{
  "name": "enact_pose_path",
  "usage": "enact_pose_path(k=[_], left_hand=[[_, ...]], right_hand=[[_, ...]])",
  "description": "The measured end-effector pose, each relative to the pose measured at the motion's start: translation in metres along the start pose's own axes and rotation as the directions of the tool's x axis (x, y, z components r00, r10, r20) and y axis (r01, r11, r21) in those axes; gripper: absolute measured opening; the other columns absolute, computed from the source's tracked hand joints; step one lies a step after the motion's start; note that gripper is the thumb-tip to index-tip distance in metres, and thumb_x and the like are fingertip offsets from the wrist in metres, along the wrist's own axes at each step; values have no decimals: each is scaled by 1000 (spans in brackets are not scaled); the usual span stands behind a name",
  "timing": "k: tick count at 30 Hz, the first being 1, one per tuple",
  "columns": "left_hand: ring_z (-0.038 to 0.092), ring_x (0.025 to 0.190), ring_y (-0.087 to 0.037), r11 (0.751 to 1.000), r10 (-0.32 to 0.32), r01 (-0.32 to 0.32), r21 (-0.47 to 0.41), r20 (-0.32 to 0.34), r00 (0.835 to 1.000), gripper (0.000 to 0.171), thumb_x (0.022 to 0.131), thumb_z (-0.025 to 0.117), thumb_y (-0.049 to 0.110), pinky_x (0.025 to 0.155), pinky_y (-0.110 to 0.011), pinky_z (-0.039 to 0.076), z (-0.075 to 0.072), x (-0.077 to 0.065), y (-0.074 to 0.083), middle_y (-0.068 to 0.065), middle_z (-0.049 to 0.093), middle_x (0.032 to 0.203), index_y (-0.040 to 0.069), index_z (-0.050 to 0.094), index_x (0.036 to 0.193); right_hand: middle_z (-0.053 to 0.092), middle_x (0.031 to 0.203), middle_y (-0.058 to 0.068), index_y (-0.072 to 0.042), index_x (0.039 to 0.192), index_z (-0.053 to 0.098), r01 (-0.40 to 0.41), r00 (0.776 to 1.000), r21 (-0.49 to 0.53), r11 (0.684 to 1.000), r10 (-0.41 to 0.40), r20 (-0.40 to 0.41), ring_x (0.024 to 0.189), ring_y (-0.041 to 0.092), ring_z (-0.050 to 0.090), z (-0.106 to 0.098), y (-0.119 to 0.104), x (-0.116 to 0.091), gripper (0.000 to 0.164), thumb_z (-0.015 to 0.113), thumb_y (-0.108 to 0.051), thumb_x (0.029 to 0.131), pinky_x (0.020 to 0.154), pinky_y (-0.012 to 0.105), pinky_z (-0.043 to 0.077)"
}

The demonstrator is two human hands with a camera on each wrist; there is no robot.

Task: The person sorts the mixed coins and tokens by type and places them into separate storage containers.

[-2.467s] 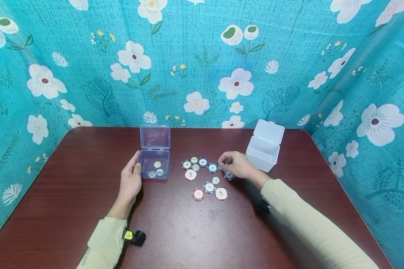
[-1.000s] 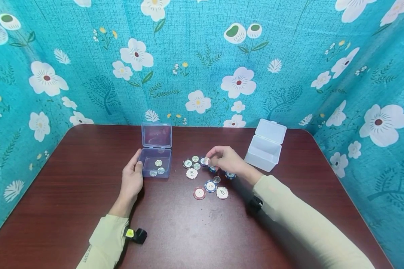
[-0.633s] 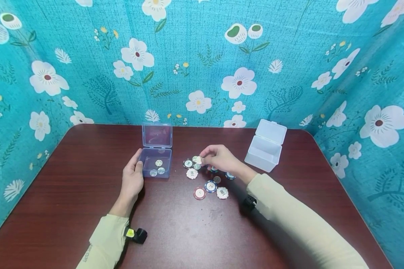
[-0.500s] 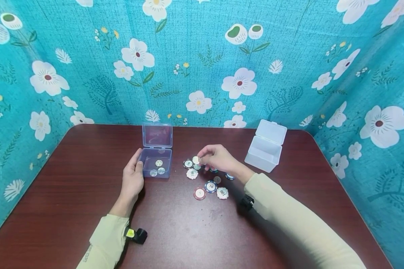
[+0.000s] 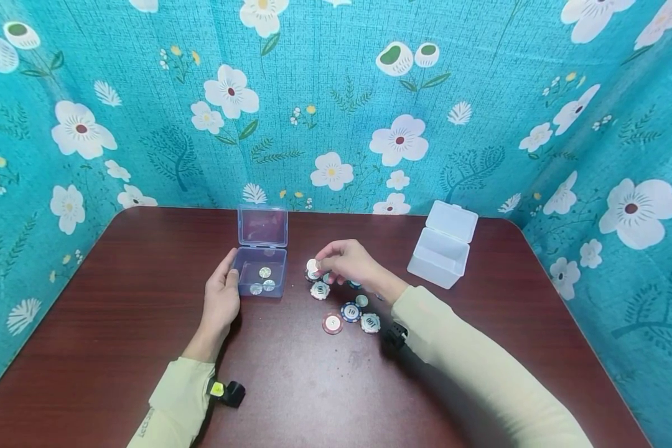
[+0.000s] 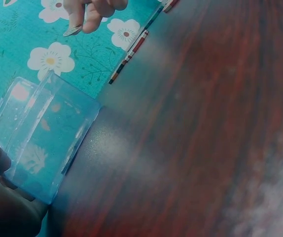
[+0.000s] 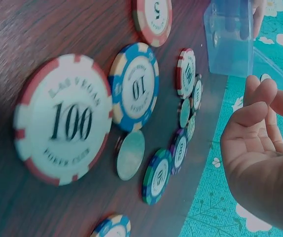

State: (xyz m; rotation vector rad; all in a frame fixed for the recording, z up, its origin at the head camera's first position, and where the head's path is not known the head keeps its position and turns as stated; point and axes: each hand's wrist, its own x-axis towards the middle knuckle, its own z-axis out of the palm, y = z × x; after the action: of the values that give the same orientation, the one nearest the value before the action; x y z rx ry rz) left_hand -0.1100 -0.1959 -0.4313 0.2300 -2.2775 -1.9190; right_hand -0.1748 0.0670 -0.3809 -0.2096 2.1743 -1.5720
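Note:
At the left of the table, my left hand [image 5: 222,298] holds the side of a clear bluish plastic box [image 5: 282,274], thumb against its near left corner. Its lid stands open at the back, and several coins [image 5: 265,272] lie inside. My right hand [image 5: 350,260] pinches a shiny coin [image 5: 312,266] between thumb and fingertips, raised over the left end of the poker chips; the left wrist view shows this coin [image 6: 72,31] edge-on. Below lie a white 100 chip [image 5: 320,290], a red 5 chip [image 5: 332,323], a blue 10 chip [image 5: 351,312] and another coin [image 5: 361,300]. The hand hides some chips.
A white plastic box [image 5: 438,258] with its lid open stands at the back right. Another white 100 chip [image 5: 371,322] lies nearer me. Green 50 [image 7: 157,177] and purple 500 [image 7: 179,150] chips show in the right wrist view. A flowered curtain [image 5: 336,124] hangs behind the table.
My right hand has picked up a coin from the right side of the chips and carried it left across them, toward the bluish box. My left hand keeps its hold on that box.

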Motion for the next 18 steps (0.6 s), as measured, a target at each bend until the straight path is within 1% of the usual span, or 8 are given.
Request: enact_pose_path(k=[3, 5, 12, 16, 18], left_hand=[[27, 146, -18, 1000, -4, 4, 3, -3, 1000, 50, 108, 34, 5, 120, -39, 22, 0, 0, 0, -6, 33, 160, 11, 34, 157], [26, 146, -17, 1000, -7, 7, 4, -6, 1000, 49, 108, 34, 5, 120, -39, 22, 0, 0, 0, -5, 33, 160, 12, 34, 157], [23, 147, -16, 1000, -16, 16, 2, 3, 1000, 50, 109, 33, 7, 120, -39, 21, -1, 0, -1, -3, 31, 161, 14, 33, 158], [21, 148, -15, 1000, -19, 19, -3, 11, 1000, 50, 109, 33, 7, 120, -39, 20, -1, 0, -1, -1, 29, 162, 14, 32, 158], [21, 147, -14, 1000, -21, 21, -1, 11, 1000, 50, 109, 33, 7, 120, -39, 19, -1, 0, -1, -1, 29, 162, 13, 32, 158]], right_hand=[[75, 85, 12, -3, 101, 72, -14, 1000, 14, 1000, 14, -2, 58, 19, 62, 4, -2, 3, 12, 69, -6, 90, 52, 27, 50], [75, 86, 13, -2, 102, 72, -26, 1000, 33, 999, 26, 2, 58, 18, 62, 7, -3, 5, 13, 69, -6, 90, 53, 27, 50], [75, 90, 15, 0, 106, 70, -31, 999, 105, 994, 26, 42, 58, 17, 62, 18, -10, 10, 15, 67, -8, 94, 54, 27, 48], [74, 94, 20, 1, 106, 70, -28, 998, 146, 989, 19, 58, 57, 15, 62, 26, -14, 15, 16, 66, -7, 93, 53, 27, 48], [74, 93, 20, 2, 106, 70, -32, 998, 169, 985, 22, 58, 55, 14, 62, 30, -17, 17, 16, 65, -6, 93, 52, 26, 46]])
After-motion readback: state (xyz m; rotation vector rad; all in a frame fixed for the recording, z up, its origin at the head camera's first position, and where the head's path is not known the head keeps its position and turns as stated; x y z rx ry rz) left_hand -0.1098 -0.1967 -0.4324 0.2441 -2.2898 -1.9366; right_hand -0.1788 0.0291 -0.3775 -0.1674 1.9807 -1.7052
